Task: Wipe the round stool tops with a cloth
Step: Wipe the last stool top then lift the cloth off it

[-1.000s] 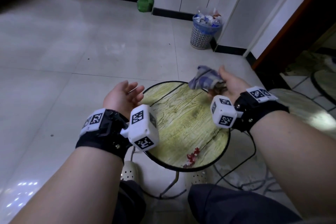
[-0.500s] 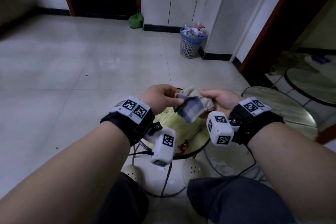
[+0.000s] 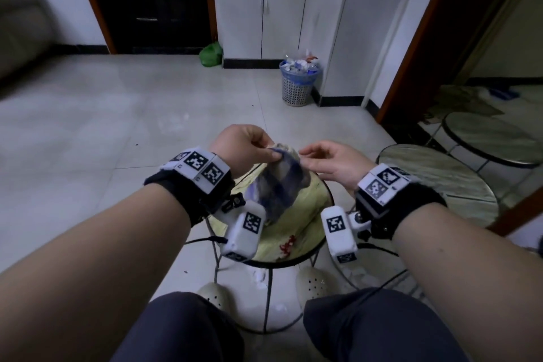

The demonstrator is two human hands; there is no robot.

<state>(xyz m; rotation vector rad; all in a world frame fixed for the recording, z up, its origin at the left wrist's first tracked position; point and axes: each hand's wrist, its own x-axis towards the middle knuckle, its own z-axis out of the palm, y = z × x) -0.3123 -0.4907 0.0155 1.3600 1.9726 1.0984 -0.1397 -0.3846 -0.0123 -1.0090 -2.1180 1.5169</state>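
- Where the left hand (image 3: 244,145) pinches the cloth (image 3: 279,185) by its top edge, the fabric hangs limp above the nearest stool top (image 3: 305,223); it looks soft and light.
- The right hand (image 3: 329,160) sits just beside that edge, fingers loosely spread; contact cannot be confirmed.
- Best hold, by judgement: bunch the cloth into the palm so it does not fold over while wiping.
- Half a second earlier the right hand held the cloth; the grip is now with the left.
- A second stool top (image 3: 440,176) stands to the right.
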